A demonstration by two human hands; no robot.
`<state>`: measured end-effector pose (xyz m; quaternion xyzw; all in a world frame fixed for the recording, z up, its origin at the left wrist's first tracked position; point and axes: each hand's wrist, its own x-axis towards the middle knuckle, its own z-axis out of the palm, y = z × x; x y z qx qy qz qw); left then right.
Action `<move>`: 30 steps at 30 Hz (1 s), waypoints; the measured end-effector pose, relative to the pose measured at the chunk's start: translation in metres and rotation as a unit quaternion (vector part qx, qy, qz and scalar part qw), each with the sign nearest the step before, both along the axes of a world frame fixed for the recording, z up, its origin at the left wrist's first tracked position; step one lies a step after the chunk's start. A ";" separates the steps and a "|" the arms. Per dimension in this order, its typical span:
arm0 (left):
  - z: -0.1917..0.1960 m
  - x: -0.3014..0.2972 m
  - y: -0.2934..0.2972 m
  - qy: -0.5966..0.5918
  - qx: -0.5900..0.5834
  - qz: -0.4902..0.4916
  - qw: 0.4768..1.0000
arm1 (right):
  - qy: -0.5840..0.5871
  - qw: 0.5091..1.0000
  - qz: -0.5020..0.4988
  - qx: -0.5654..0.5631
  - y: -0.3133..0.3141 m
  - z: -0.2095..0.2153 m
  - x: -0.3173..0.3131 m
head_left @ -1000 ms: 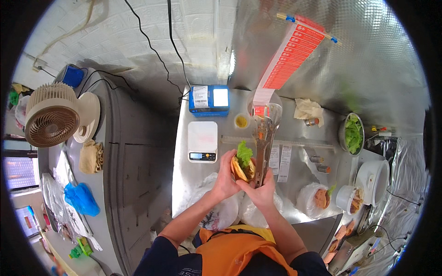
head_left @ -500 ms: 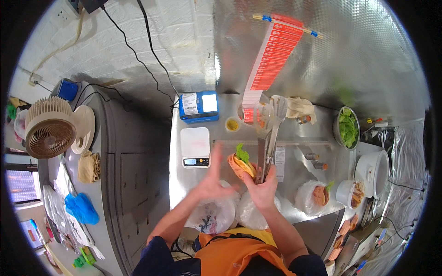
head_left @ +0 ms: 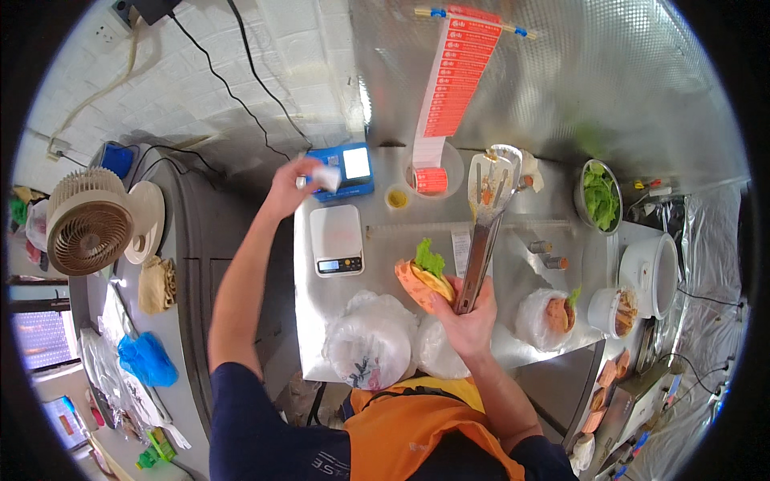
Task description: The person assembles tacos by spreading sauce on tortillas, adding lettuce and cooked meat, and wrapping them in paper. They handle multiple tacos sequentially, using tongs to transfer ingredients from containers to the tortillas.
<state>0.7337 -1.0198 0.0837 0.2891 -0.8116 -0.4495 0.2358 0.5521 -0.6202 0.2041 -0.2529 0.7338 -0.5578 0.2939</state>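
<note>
Holding: filled flatbread (head_left: 423, 280) and metal tongs (head_left: 486, 228), both clasped in right hand (head_left: 469, 313) above steel counter (head_left: 513, 280).
Small white paper (head_left: 325, 178) is pinched by left hand (head_left: 290, 186) at blue device (head_left: 346, 170); wrapping is judged pending, requiring tongs set down.

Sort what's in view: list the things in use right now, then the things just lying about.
In use:
right hand, holding the wrap and tongs
left hand, at the white slip by the blue device

Lying about:
scale
fan
lettuce bowl
bagged wrap
ticket strip
</note>
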 end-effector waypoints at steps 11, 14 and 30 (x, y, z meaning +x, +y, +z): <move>-0.058 -0.099 0.214 0.033 0.368 -0.136 0.919 | 0.069 0.996 -0.060 0.005 0.037 0.024 -0.019; -0.121 -0.135 0.247 -0.046 0.085 -0.003 0.995 | 0.033 0.994 -0.104 -0.015 0.050 0.034 -0.026; -0.135 -0.145 0.262 -0.187 -0.251 -0.164 0.936 | 0.052 0.993 -0.099 0.045 0.091 0.032 -0.031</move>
